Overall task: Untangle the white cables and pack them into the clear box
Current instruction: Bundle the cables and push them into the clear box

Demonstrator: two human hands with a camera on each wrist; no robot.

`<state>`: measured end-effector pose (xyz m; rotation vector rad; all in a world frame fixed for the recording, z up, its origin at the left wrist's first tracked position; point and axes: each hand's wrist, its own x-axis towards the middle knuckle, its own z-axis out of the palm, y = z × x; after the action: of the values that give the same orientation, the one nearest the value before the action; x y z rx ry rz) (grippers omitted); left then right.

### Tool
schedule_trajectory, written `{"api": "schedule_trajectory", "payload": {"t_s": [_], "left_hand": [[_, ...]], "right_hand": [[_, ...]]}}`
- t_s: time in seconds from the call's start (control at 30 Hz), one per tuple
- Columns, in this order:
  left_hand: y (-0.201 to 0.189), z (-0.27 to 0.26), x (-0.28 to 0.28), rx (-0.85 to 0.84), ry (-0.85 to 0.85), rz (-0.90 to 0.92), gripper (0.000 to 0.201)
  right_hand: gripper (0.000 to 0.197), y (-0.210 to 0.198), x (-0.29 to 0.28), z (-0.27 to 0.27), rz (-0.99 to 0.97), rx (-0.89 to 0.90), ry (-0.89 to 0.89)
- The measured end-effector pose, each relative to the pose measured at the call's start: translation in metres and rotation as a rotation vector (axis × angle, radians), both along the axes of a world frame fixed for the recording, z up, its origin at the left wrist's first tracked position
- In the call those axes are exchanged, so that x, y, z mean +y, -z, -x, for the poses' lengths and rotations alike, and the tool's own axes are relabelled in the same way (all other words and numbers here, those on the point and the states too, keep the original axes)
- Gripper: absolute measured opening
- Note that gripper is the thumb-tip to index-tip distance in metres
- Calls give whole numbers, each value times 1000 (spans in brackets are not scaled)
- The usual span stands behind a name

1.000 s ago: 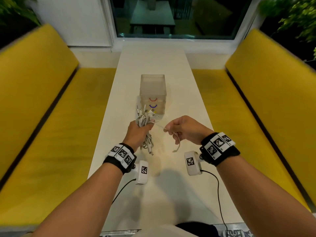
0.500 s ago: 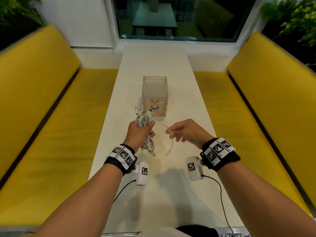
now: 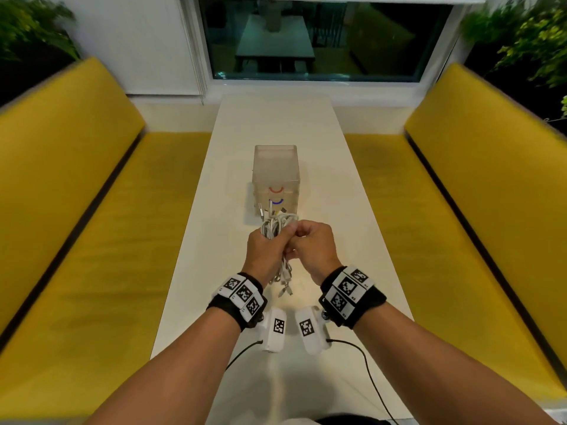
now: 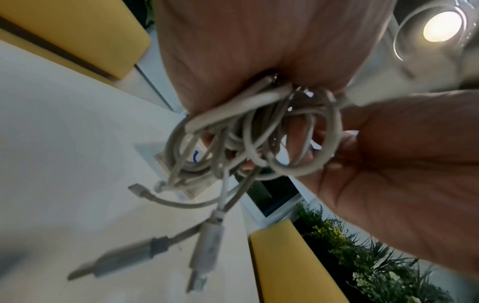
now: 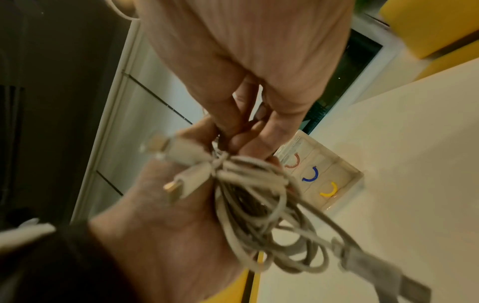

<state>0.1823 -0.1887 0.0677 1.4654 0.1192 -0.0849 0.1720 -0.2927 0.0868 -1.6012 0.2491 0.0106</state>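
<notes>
Gripping the white cables (image 3: 277,228) as one knotted bundle in the left hand (image 3: 264,256), just short of the clear box (image 3: 275,167) and above the table (image 3: 276,118). Pinching, seemingly, at a strand up top with the right hand (image 3: 310,250); blur hiding which one. Risking a tighter knot by tugging the wrong loop. Dangling plugs (image 4: 204,254) likely snagging on the box rim, tipping it.

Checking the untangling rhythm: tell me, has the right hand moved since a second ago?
Yes. The right hand has moved left, closing its gap to the left hand and the cable bundle before the clear box.
</notes>
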Motion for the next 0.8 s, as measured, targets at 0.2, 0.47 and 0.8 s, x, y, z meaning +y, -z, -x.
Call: {"api": "schedule_trajectory", "payload": {"t_s": [0.2, 0.47, 0.8], "left_hand": [[5, -6, -5, 14, -87, -48, 21], [7, 0, -9, 12, 0, 17, 9], [1, -3, -5, 169, 49, 250, 28]], "right_hand": [[27, 6, -3, 5, -49, -39, 3], [26, 29, 0, 25, -99, -126, 137], [46, 40, -7, 22, -81, -18, -110]]}}
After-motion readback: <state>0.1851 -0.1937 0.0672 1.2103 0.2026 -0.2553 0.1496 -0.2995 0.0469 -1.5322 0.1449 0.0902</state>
